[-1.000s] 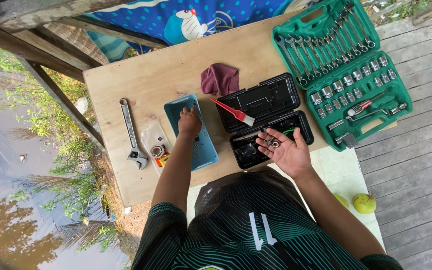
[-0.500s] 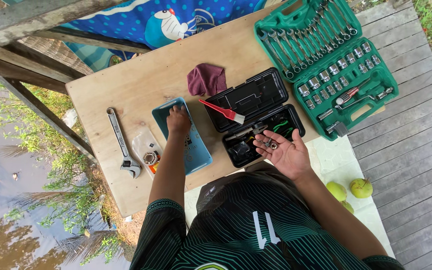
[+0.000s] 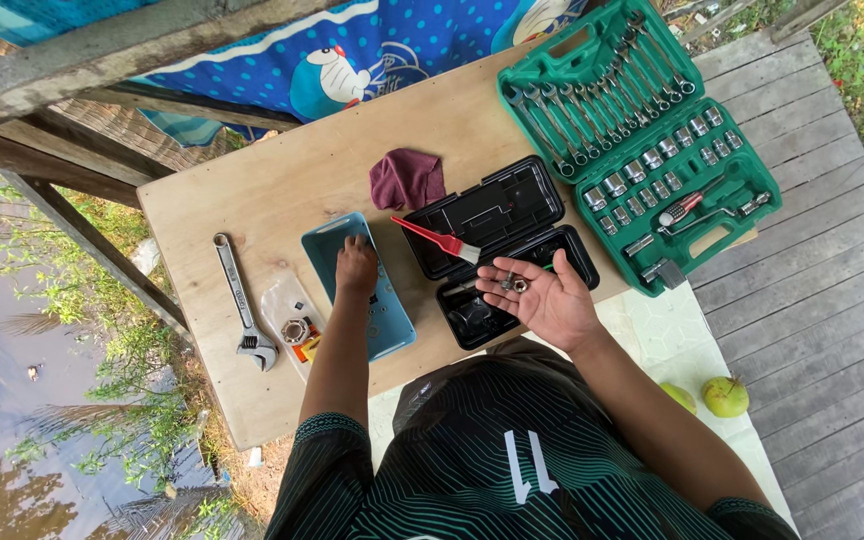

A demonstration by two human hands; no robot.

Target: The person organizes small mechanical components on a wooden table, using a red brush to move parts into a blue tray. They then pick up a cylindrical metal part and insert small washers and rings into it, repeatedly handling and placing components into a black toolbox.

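Note:
My left hand [image 3: 356, 266] rests with fingers curled down inside a shallow light-blue tray [image 3: 392, 325] on the wooden table [image 3: 282, 170]. My right hand [image 3: 544, 297] lies palm up over the near half of an open black case [image 3: 497, 215], with small metal nuts [image 3: 514, 283] lying on its fingers. A red-handled brush [image 3: 437, 240] lies across the case's lid. A dark red cloth [image 3: 407, 178] sits just beyond the tray.
An open green socket and wrench set [image 3: 637, 140] fills the table's right end. An adjustable wrench [image 3: 240, 300] and a clear bag with a large nut [image 3: 295, 330] lie left of the tray. Two green fruits [image 3: 724, 396] sit on the deck. Water lies below left.
The view has shifted, so everything sits lower and more to the right. My right hand has drawn slightly back from the black case with the nuts still on it. The left hand stays in the tray.

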